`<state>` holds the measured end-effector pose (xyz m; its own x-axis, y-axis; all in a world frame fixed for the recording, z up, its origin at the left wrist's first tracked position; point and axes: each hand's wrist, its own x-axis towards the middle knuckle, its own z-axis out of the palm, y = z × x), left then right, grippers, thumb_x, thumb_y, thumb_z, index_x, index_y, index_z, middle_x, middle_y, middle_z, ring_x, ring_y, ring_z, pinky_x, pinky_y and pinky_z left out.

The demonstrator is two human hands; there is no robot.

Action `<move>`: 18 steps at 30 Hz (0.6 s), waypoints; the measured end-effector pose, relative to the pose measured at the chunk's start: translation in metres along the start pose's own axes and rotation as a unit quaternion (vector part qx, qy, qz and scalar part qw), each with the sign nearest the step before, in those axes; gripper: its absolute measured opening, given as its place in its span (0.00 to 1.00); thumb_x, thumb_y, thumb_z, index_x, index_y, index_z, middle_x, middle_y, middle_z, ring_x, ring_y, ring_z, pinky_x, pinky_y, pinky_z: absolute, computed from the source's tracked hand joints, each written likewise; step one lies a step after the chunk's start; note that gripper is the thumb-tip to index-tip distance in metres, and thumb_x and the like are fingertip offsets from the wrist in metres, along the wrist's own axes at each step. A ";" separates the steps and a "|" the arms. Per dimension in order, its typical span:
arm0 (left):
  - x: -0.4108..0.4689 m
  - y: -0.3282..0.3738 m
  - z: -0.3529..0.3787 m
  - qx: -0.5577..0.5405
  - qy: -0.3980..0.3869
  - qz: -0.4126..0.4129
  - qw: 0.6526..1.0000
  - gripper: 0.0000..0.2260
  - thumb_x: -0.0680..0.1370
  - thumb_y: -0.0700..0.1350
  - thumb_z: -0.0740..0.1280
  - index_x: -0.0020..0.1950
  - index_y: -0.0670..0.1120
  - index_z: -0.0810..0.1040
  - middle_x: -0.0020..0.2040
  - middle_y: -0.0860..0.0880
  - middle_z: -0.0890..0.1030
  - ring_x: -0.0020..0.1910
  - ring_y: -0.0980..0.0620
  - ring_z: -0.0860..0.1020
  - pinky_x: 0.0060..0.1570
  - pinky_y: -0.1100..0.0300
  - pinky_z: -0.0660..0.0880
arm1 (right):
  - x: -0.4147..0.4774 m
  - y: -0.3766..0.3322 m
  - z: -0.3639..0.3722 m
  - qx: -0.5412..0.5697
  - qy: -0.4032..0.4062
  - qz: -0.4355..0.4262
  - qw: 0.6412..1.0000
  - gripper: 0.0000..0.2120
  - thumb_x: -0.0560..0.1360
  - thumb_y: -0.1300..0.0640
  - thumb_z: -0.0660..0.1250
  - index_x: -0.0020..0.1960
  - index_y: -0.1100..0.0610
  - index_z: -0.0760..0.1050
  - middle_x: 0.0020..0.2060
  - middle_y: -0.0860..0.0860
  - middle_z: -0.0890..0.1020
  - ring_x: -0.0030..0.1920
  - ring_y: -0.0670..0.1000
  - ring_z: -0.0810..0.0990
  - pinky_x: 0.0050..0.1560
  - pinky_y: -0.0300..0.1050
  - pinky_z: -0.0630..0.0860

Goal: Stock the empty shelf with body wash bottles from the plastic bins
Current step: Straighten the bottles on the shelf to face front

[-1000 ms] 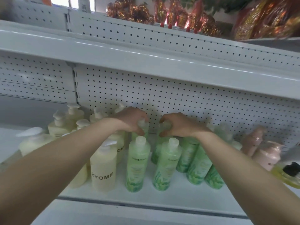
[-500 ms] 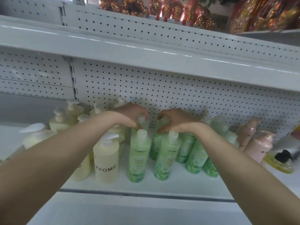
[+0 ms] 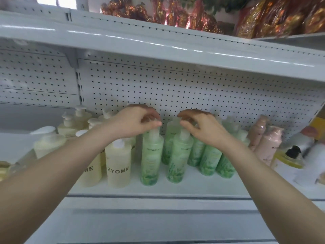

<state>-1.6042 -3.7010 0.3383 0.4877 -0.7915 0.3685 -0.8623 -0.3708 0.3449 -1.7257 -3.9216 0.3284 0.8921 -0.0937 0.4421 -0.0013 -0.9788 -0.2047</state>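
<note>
Several green body wash bottles stand on the white shelf (image 3: 158,190). Two of them are in front, one (image 3: 152,155) on the left and one (image 3: 180,157) on the right, with more behind. My left hand (image 3: 133,120) reaches in with curled fingers and pinches the cap of a rear green bottle, which is mostly hidden behind the front left one. Beside it, my right hand (image 3: 202,125) pinches the top of another rear green bottle (image 3: 171,132). No plastic bin is in view.
Pale yellow ZYOME pump bottles (image 3: 118,162) fill the shelf to the left of the green ones. Pink bottles (image 3: 270,143) and a yellow bottle with a black pump (image 3: 288,159) stand at the right. A pegboard back panel (image 3: 175,88) and an upper shelf (image 3: 158,48) close in the space.
The view has shifted, so the shelf sits lower in frame. Both hands stay at the rear green bottles' tops, with their fingers less tightly wrapped than before.
</note>
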 end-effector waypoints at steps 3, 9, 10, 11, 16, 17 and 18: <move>-0.014 0.008 0.010 0.078 -0.077 0.014 0.994 0.26 0.71 0.66 0.66 0.65 0.55 0.75 0.58 0.55 0.79 0.55 0.55 0.76 0.53 0.59 0.73 | -0.023 -0.001 0.011 -0.074 -0.054 -0.017 0.996 0.28 0.74 0.32 0.60 0.68 0.45 0.70 0.56 0.48 0.79 0.52 0.51 0.79 0.55 0.52 0.76; -0.022 0.004 0.028 0.100 -0.085 0.002 0.991 0.32 0.66 0.60 0.75 0.66 0.58 0.66 0.60 0.56 0.76 0.53 0.52 0.74 0.52 0.50 0.75 | -0.035 -0.001 0.027 -0.033 -0.075 0.005 0.997 0.34 0.69 0.41 0.74 0.70 0.43 0.64 0.59 0.50 0.76 0.55 0.54 0.76 0.53 0.48 0.73; -0.023 0.004 0.027 0.096 -0.079 0.005 0.992 0.31 0.67 0.59 0.75 0.66 0.58 0.67 0.58 0.56 0.76 0.50 0.53 0.74 0.50 0.52 0.75 | -0.035 -0.001 0.028 -0.027 -0.067 0.008 0.997 0.33 0.69 0.42 0.74 0.69 0.43 0.64 0.58 0.50 0.76 0.55 0.54 0.75 0.53 0.48 0.72; -0.025 0.005 0.026 0.091 -0.075 0.007 0.993 0.31 0.68 0.58 0.75 0.67 0.58 0.67 0.54 0.58 0.75 0.47 0.53 0.72 0.48 0.54 0.74 | -0.036 -0.002 0.029 -0.026 -0.062 0.010 0.998 0.32 0.69 0.42 0.74 0.69 0.43 0.65 0.58 0.50 0.77 0.55 0.54 0.76 0.53 0.48 0.72; -0.027 0.007 0.021 0.097 -0.067 0.008 0.993 0.31 0.70 0.53 0.75 0.70 0.54 0.68 0.47 0.57 0.68 0.45 0.56 0.65 0.43 0.60 0.62 | -0.040 -0.010 0.033 -0.023 -0.044 0.013 0.999 0.30 0.70 0.41 0.73 0.68 0.43 0.65 0.58 0.50 0.77 0.55 0.54 0.75 0.53 0.47 0.71; -0.027 0.006 0.021 0.097 -0.071 0.007 0.993 0.31 0.70 0.53 0.75 0.70 0.55 0.68 0.49 0.57 0.70 0.46 0.56 0.65 0.44 0.60 0.62 | -0.041 -0.010 0.034 -0.021 -0.040 0.015 0.999 0.30 0.70 0.41 0.73 0.68 0.43 0.66 0.58 0.50 0.76 0.55 0.54 0.76 0.52 0.46 0.70; -0.026 0.006 0.021 0.096 -0.077 0.003 0.992 0.31 0.70 0.53 0.75 0.69 0.55 0.67 0.52 0.56 0.73 0.47 0.56 0.66 0.44 0.60 0.62 | -0.042 -0.011 0.034 -0.021 -0.035 0.015 0.999 0.30 0.70 0.41 0.73 0.68 0.43 0.66 0.57 0.50 0.76 0.54 0.54 0.76 0.50 0.45 0.69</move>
<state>-1.6249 -3.6924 0.3124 0.4684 -0.8532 0.2294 -0.8826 -0.4399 0.1661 -1.7477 -3.9004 0.2828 0.9205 -0.1115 0.3745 -0.0459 -0.9826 -0.1799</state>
